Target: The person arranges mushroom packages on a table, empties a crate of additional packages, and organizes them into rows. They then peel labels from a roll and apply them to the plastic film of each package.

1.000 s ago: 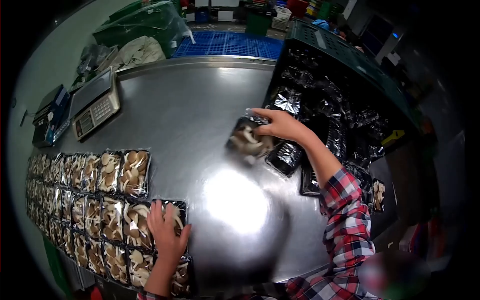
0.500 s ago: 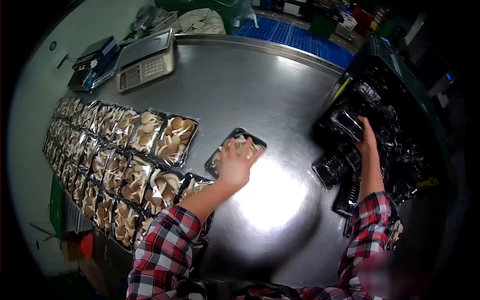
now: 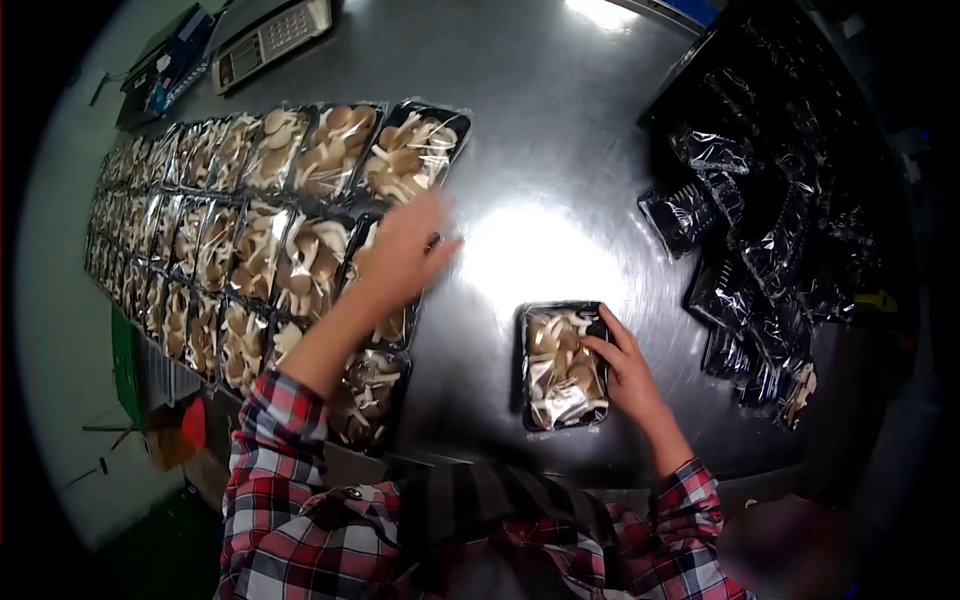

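A black tray of wrapped mushrooms (image 3: 560, 368) sits near the table's front edge. My right hand (image 3: 628, 372) grips its right side, with the thumb and fingers at the rim and over the film. My left hand (image 3: 402, 250), slightly blurred, is over the rows on the left with thumb and fingers apart. Just beyond its fingertips lies another wrapped mushroom tray (image 3: 410, 155), at the right end of the far row. My left hand and forearm partly cover trays in the middle row.
Rows of wrapped mushroom trays (image 3: 245, 245) cover the left of the steel table (image 3: 540, 150). A weighing scale (image 3: 272, 42) stands at the back left. On the right, film-wrapped black trays (image 3: 760, 240) are heaped at a dark crate (image 3: 700, 62).
The tray under my left hand has joined the far row's end, and that hand has drawn back from it. My right hand has come from the black heap to a front tray. The view tilted down.
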The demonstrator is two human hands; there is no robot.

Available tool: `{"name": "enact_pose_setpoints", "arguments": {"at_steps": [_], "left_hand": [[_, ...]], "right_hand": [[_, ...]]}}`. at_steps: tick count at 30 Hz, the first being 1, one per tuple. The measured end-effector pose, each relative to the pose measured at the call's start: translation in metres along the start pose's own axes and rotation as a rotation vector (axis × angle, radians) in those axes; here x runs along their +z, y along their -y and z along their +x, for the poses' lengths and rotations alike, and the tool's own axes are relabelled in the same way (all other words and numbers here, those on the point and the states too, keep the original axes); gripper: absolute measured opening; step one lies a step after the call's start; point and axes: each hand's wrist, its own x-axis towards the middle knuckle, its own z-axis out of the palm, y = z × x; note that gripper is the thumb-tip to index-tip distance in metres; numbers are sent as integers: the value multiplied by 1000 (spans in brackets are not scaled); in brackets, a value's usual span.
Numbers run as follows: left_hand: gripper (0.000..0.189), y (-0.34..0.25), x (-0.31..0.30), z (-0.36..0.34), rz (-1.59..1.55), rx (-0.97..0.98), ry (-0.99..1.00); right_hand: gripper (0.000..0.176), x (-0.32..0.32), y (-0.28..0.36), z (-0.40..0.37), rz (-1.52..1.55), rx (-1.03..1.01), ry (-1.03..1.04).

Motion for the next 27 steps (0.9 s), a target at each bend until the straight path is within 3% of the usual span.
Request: {"name": "enact_pose_setpoints", "arguments": {"at_steps": [3,6,7,9,11,12,14,16,17,18,19,20,21,22,24,27], "left_hand": [[49,-34,23,-74,36,116,109],[52,-67,25,-138,142,70,164],[53,-72,22,-158,108,8,141],[55,-80,17,-187,41,-90,53],[56,-91,14,-198,-58,-122,-66],[54,-97,14,-197,-31,-74,-73],[55,-102,20,-193,124,-20,-17],[57,-96,41,-202,228,-58,87],[60,-92,52,-208,286,-9,60],[60,-94,52,-208,263,-5,41],[60,-91,55,-209,274,-13,42],[60,-94,52,-207,262,-22,59],[58,-87,58,-210,253,6,27],[56,-92,52,-207,285,13,56],[59,-96,47,-203,276,12,76],[48,-108,35,-193,222,-18,64]], "right_hand": [[34,30,11,-18,303,171,-382],[48,60,27,-25,328,453,-465],[62,68,26,-32,176,392,-360],[55,92,34,-38,440,450,-328],[46,132,52,-38,368,358,-102],[44,157,60,-44,460,182,20],[33,182,78,-49,169,-119,-34],[28,123,78,-28,294,-66,735],[30,125,45,-16,373,-69,631],[26,85,46,4,90,115,383],[27,74,10,27,-108,46,-67],[38,23,-4,62,-406,28,-105],[46,-7,-21,81,-590,-59,-583],[58,-41,-29,100,-703,108,-570],[65,-82,-50,135,-516,501,-521],[57,-100,-38,153,-500,698,-423]]}}
